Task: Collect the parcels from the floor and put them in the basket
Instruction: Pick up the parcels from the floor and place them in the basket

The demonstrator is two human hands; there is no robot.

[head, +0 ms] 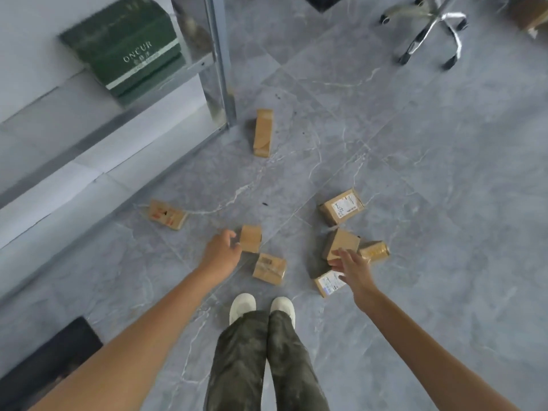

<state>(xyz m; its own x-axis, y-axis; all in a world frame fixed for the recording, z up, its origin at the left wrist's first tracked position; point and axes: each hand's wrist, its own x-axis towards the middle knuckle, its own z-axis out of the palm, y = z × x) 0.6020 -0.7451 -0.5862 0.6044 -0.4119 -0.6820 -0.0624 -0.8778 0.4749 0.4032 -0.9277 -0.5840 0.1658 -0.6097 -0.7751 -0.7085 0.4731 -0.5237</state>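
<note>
Cardboard parcels [341, 206] lie scattered on the floor [430, 161]. My left hand [221, 252] is loosely curved beside one, empty. My right hand [353, 269] is spread, empty. They are likely light and stiff, with slick tape. I'd pinch opposite faces.

A chair base [430, 28] is cut off by the top edge, and a brown box [530, 16] by the right corner. A labelled parcel [326, 285] is partly hidden by the right hand [354, 269]; its print is too small to be read.
</note>
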